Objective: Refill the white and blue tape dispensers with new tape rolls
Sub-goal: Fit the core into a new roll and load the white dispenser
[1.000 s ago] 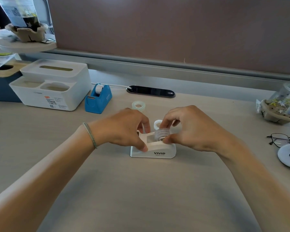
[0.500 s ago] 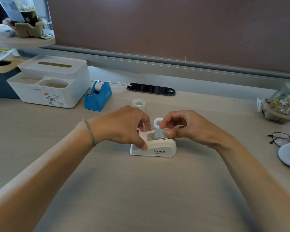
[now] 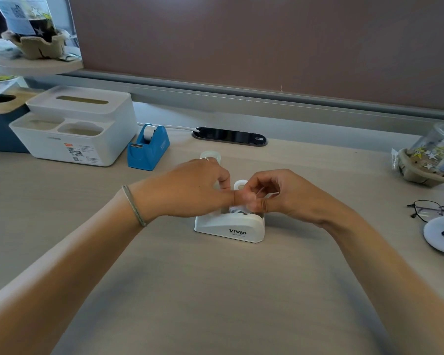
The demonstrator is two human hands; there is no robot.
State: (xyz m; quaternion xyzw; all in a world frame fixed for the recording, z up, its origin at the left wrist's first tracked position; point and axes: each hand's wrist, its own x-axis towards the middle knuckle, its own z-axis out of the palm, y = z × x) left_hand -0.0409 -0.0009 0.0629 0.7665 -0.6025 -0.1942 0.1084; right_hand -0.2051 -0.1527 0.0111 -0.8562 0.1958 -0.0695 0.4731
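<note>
Tape roll [image 3: 237, 210]: now seated low in the cradle of the white dispenser [image 3: 230, 228], where half a second ago the right fingers were pressing it in; loading of this unit looks close to done.
Right hand [image 3: 290, 194]: fingertips pinched just above the roll, seemingly on its loose end; blur hides the contact.
Left hand [image 3: 190, 189]: has let go of the dispenser's side; thumb and fingers now curl beside the right fingertips, grip unclear.
Beyond the fingers: a small white core [image 3: 241, 184] and a clear spare roll [image 3: 210, 156].
Far left: blue dispenser [image 3: 149, 148], untouched.
</note>
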